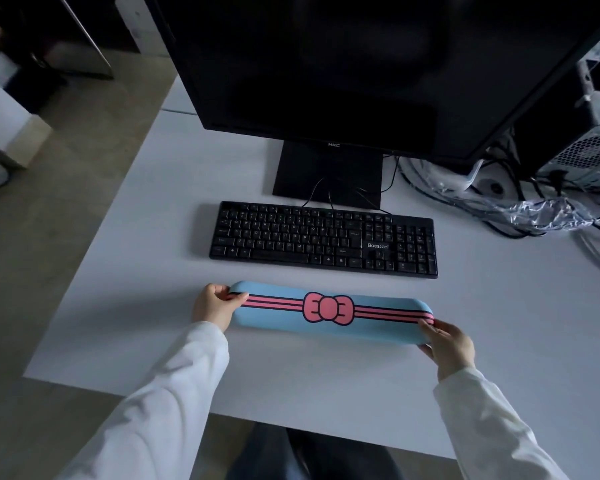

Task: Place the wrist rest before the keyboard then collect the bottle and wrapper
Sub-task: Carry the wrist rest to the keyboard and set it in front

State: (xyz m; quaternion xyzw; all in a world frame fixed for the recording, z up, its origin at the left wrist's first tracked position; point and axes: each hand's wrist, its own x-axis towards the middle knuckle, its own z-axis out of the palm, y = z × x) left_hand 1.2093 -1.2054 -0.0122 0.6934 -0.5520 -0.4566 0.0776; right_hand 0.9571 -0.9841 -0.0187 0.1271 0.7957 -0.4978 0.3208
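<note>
A long blue wrist rest (281,317) with pink stripes and a pink bow lies lengthwise just in front of the black keyboard (323,239), a narrow strip of white desk between them. My left hand (214,304) grips its left end, thumb on top. My right hand (449,346) grips its right end the same way. A crumpled clear plastic wrapper (548,211) lies at the right among the cables. No bottle is in view.
A black monitor (361,71) on its stand rises behind the keyboard. A computer case (589,133) and tangled cables (447,188) crowd the right rear of the white desk (125,271). The desk's left edge drops to the floor.
</note>
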